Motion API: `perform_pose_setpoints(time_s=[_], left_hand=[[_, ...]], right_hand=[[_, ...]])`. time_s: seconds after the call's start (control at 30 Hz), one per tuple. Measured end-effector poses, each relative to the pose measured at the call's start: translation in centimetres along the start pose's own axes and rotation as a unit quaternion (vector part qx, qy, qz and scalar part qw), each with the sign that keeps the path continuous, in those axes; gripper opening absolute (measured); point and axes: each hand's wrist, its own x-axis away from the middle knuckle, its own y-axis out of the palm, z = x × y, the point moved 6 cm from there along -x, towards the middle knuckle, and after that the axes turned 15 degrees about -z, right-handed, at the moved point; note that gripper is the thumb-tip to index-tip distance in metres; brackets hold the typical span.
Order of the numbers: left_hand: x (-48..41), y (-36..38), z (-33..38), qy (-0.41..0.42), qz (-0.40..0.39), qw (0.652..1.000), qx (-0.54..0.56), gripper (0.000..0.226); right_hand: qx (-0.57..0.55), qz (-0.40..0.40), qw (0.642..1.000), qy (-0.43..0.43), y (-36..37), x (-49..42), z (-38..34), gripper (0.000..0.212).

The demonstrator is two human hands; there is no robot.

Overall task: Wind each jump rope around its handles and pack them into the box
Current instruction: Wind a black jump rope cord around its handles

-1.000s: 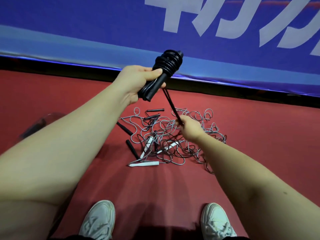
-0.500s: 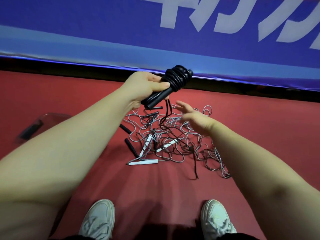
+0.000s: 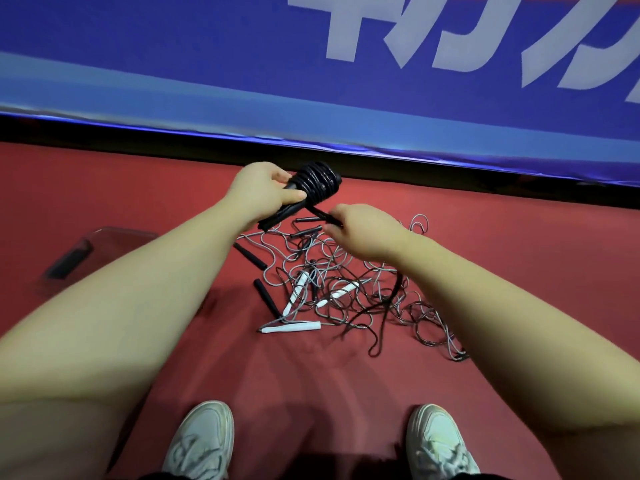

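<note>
Black rope (image 3: 317, 183) is mostly wound; tight coil sits round the top of its paired black handles (image 3: 282, 213), held up over the red floor (image 3: 519, 254), above the far edge of the pile; left hand (image 3: 261, 192) is clamped round the handles just below the coil, thumb across them; right hand (image 3: 367, 230) is pinched closed on the free strand right beside the coil; the loose tail (image 3: 388, 306) drops from that hand down into the tangle.

Step in hand, as I read it: last wraps of this rope; to do it well, keep tension on the strand, lay each turn against the previous one, not over it; the left grip should stay put so the coil doesn't slide off the handle ends; feed the tail through the right fingers rather than yanking, since it runs through the tangle of other ropes (image 3: 332, 282) and could snag or drag a white handle (image 3: 294, 328) along; tuck the end under a turn, else it'll likely unwind in the box.

Clear box (image 3: 104, 237) sits on the floor at the left, well apart from the pile, something dark inside, can't tell what; plenty of unwound ropes left, so early in the job overall.
</note>
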Motion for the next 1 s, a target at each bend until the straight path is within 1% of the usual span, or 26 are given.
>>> perform_pose_setpoints(time_s=[0.07,0.1,0.17,0.23,0.33,0.4,0.47,0.53,0.6,0.67,0.73,0.8,0.83,0.9,0.97,1.0], left_hand=[[0.0,0.1,0.7,0.003,0.008,0.998,-0.054,0.048],[0.1,0.1,1.1,0.003,0.013,0.997,-0.077,0.047],[0.4,0.3,1.8,0.007,0.012,0.994,-0.111,0.037],[0.7,0.8,2.0,0.017,-0.003,0.994,-0.110,0.026],[1.1,1.1,2.0,0.038,-0.025,0.998,-0.039,0.028],[1.2,1.4,1.7,0.050,-0.061,0.996,0.035,0.025],[1.5,1.8,1.4,0.047,-0.120,0.984,0.124,0.019],[1.9,2.3,0.9,0.018,-0.181,0.962,0.204,0.017],[2.3,2.6,0.8,-0.008,-0.212,0.950,0.230,0.019],[2.3,2.7,1.1,-0.003,-0.207,0.952,0.225,0.021],[1.7,2.1,1.6,0.020,-0.161,0.959,0.233,0.024],[1.0,1.0,2.2,0.043,-0.111,0.961,0.248,0.022],[0.8,0.5,2.4,0.052,-0.093,0.961,0.255,0.021],[0.7,-0.1,2.5,0.063,-0.078,0.959,0.264,0.023],[0.7,-0.1,2.1,0.064,-0.082,0.959,0.264,0.028],[0.7,0.0,1.7,0.061,-0.087,0.960,0.261,0.031]], right_hand=[[0.136,0.046,0.990,0.015,-1.1,0.6,-1.3,0.029],[0.190,0.068,0.979,0.008,-1.6,0.8,-1.9,0.029],[0.258,0.092,0.962,-0.017,-2.6,1.2,-2.7,0.027],[0.288,0.109,0.951,-0.042,-3.7,1.8,-2.9,0.026],[0.260,0.139,0.953,-0.064,-4.4,2.6,-2.2,0.027],[0.235,0.140,0.959,-0.070,-4.3,2.5,-1.7,0.030],[0.216,0.136,0.963,-0.084,-4.0,2.4,-1.3,0.031],[0.202,0.151,0.963,-0.097,-4.0,2.5,-1.0,0.030],[0.197,0.161,0.961,-0.109,-4.0,2.8,-0.8,0.026],[0.202,0.170,0.957,-0.118,-4.1,2.9,-0.9,0.023],[0.203,0.200,0.952,-0.110,-4.4,3.2,-0.8,0.026],[0.190,0.227,0.952,-0.071,-4.6,3.3,-0.3,0.027],[0.186,0.225,0.955,-0.047,-4.1,3.2,-0.1,0.028],[0.156,0.187,0.970,-0.027,-2.3,2.7,-0.1,0.033],[0.070,0.121,0.989,-0.045,-0.1,2.2,-0.6,0.038],[0.015,0.101,0.993,-0.061,0.6,2.2,-0.8,0.038]])
